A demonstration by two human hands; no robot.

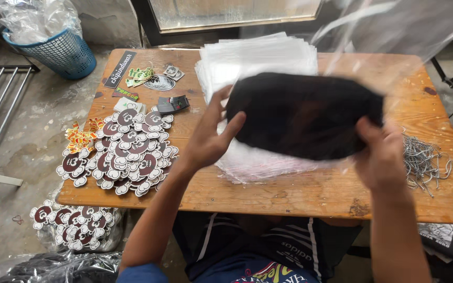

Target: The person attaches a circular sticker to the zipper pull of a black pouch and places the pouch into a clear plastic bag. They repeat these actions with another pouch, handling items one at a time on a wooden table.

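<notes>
1. We held a folded black garment (304, 115) in the air above the desk (310, 194), one hand at each end.
2. Our left hand (211, 137) closed its grip on the garment's left edge, thumb in front and fingers curled behind it.
3. Our right hand (381, 152) gripped the right edge in the same way, fingers wrapped over the cloth.
4. A clear bag (394, 36) appeared to sheathe the garment's right side, its loose film rising blurred toward the top right corner. We judged the garment partly inside; how far in, we could not tell.
5. Under the garment lay a stack of clear bags (255, 55), a sign that much bagging seemed left to do.
6. So the garment sat between both grips, raised clear of the stack, and not yet set down.
7. On the desk's left side lay a heap of round brown-and-white stickers (127, 152), with a few other stickers (142, 76) behind it.
8. At the right edge lay a pile of small metal chains (425, 160).
9. A blue basket (64, 52) of plastic stood on the floor, far left.
</notes>
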